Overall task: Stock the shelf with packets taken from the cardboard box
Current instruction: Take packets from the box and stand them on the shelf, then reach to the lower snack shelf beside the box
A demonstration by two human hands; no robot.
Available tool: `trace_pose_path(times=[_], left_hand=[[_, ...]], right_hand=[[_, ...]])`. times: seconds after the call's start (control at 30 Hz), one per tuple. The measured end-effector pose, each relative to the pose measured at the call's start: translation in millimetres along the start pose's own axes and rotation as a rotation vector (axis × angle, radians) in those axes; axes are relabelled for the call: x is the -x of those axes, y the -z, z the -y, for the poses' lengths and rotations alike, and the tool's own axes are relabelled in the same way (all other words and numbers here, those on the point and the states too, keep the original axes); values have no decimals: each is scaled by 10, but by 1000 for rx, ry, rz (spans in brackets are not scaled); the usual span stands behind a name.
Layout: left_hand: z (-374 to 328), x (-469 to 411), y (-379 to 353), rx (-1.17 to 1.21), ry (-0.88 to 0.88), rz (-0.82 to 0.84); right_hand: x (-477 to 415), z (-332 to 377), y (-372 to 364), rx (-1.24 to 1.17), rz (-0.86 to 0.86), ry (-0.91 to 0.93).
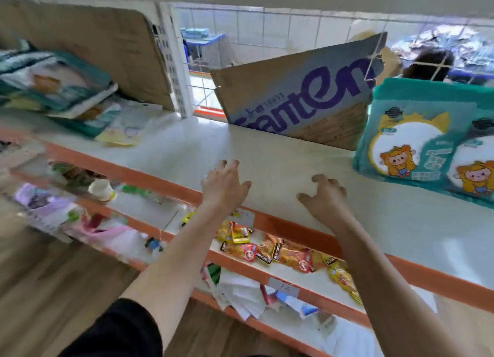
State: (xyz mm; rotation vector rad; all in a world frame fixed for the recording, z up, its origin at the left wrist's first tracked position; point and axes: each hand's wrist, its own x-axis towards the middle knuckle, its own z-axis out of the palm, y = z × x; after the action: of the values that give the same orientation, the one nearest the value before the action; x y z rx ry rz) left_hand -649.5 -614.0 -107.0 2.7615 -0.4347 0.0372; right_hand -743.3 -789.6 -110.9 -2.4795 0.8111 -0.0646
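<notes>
Both my hands hover over the front part of the white top shelf with the orange edge. My left hand has its fingers spread and loosely bent and holds nothing. My right hand is the same, a little to the right and nearer the shelf edge. Two teal packets with a cartoon figure stand upright at the right end of the shelf. A flattened cardboard sheet with purple lettering leans at the back, behind the bare middle. More teal packets lie stacked at the left end. No box is in view.
A second cardboard sheet stands behind the left stack. Lower shelves hold orange and yellow snack packets, a white jar, pink and purple packs and loose papers. A person's head shows beyond the shelf. Wooden floor lies below left.
</notes>
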Motion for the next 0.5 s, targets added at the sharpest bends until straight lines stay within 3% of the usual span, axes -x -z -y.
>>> trace_pose_path(times=[0.5], left_hand=[[2060, 406, 684, 132, 255, -48]], right_hand=[[519, 1955, -1211, -17, 228, 356]])
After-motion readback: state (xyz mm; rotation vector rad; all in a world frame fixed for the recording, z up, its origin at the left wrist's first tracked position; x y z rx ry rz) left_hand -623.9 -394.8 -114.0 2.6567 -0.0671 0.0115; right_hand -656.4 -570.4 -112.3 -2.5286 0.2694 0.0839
